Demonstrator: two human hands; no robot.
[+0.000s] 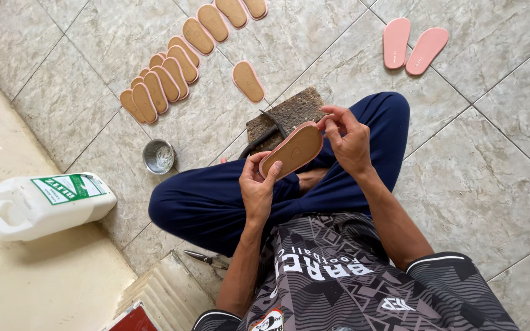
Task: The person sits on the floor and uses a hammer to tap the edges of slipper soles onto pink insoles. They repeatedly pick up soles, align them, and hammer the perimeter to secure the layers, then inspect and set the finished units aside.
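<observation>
Just above the crossed legs in dark blue trousers (216,202), a pink-edged shoe sole with a tan upper face (291,149) is held between both hands. The left hand (257,184) is clamped on its lower end, thumb across the tan face; the right hand (348,138) pinches its upper rim between fingertips. Behind the sole lies a rough brown block (289,113) with a dark curved tool on it. Left of the sole stands a small round metal tin (158,156), and farther left a white plastic jug with a green label (41,203). Beyond the sole runs a row of matching tan soles (173,67); two pink soles (409,44) lie well apart on the tiled floor (492,153). Scissors (207,259) rest near the left elbow.
</observation>
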